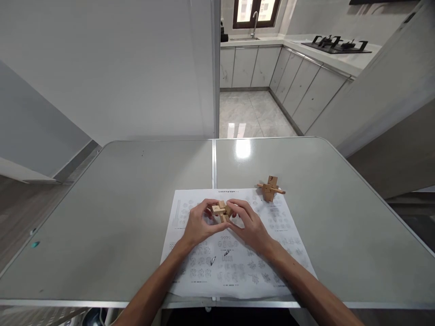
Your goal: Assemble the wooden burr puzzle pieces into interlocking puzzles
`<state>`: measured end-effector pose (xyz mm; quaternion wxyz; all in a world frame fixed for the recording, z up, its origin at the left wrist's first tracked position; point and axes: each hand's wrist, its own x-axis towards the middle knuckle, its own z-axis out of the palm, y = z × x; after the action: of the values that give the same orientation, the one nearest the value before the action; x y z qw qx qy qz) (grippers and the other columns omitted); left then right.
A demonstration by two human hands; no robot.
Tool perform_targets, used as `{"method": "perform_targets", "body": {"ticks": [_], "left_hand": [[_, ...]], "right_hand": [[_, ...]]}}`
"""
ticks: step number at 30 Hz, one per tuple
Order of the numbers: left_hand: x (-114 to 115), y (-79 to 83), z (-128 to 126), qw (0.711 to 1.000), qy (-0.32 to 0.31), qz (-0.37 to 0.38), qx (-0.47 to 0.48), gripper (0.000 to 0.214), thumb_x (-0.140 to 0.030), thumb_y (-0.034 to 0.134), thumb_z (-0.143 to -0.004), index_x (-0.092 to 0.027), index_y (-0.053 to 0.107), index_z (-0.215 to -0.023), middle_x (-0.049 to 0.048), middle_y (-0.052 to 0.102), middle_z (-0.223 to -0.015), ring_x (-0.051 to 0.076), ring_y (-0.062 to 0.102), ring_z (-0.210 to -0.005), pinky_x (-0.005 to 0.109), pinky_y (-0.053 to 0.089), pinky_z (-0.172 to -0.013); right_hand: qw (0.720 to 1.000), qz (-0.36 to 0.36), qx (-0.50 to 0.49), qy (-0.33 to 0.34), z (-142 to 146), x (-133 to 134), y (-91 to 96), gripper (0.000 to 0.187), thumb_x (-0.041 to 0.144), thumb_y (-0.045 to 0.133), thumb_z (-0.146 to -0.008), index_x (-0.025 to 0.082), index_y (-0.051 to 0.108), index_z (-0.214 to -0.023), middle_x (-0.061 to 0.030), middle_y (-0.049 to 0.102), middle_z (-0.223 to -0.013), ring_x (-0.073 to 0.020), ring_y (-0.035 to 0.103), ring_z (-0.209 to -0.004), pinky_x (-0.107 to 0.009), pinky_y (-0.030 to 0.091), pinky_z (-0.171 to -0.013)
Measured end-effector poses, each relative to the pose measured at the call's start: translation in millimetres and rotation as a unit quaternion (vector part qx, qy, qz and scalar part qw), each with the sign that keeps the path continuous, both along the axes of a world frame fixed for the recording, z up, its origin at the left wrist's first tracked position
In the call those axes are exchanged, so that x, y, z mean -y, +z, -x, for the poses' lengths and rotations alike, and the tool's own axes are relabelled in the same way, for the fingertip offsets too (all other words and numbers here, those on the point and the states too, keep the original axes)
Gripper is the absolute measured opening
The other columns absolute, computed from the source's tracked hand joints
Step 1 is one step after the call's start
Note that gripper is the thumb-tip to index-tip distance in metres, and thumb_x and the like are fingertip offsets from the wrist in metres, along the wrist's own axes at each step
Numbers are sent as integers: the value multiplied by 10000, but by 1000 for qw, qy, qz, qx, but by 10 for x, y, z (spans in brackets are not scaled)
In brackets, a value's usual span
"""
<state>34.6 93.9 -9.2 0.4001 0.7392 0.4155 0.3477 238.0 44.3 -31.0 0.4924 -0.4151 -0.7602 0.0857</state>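
Note:
Between my two hands is a wooden interlocking puzzle (221, 209) of several light brown blocks, one with a dark mark on its face. My left hand (200, 222) grips it from the left, fingers behind and thumb in front. From the right, my right hand (247, 222) closes on the same puzzle, fingertips on its upper right side and thumb near its lower edge. Both thumbs almost meet below it. Some blocks are partly hidden by the fingers. Under my hands lies a large white instruction sheet (234, 283) printed with small diagrams.
A second wooden puzzle (270, 189) with thin sticks poking out stands at the sheet's upper right corner. The grey folding table (142, 181) has a metal seam down its middle. A small teal object (35, 244) lies near its left edge. Beyond are a kitchen counter and stove (336, 45).

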Motion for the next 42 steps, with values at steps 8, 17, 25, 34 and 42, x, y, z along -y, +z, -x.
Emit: {"method": "perform_targets", "body": {"ticks": [8,17,25,34,42], "left_hand": [[43,35,-45,999,-20,17,-36,469,-396,914,-705,-226,584,-993,-18,715,-863,145,621,-691,273,520,-663],[36,26,-24,996,-55,75,10,511,-359,909,-722,-231,548,-1061,-13,749,-878,157,659,-704,268,517,-647],[-9,-25,8,988,-45,102,110,566,-361,949,-727,-225,607,-1158,67,729,-1088,230,719,-992,344,583,-877],[-13,22,8,985,-94,88,117,599,-310,939,-762,-267,630,-1273,71,670,-1242,212,706,-1012,356,594,-912],[-32,49,37,985,-126,66,99,600,-307,878,-823,-293,633,-1370,86,653,-1212,241,697,-1035,380,597,-907]], "right_hand": [[999,-34,38,-10,33,27,-80,698,111,640,-1022,303,377,-1639,-147,701,-1327,-291,708,-1166,-450,641,-894],[999,-3,49,-11,50,30,-58,727,183,658,-1010,299,336,-1650,-141,666,-1402,-340,597,-1310,-547,530,-1062],[990,122,-62,22,-30,2,25,396,197,540,-1065,271,536,-1453,-146,622,-1297,-284,646,-1162,-446,593,-924],[880,367,-283,108,-83,-30,115,288,502,586,-1060,222,653,-1076,-16,672,-800,-177,604,-683,-331,509,-665],[796,454,-355,189,-128,-68,157,353,558,652,-1021,205,642,-1024,27,666,-682,-127,582,-571,-290,501,-646]]}}
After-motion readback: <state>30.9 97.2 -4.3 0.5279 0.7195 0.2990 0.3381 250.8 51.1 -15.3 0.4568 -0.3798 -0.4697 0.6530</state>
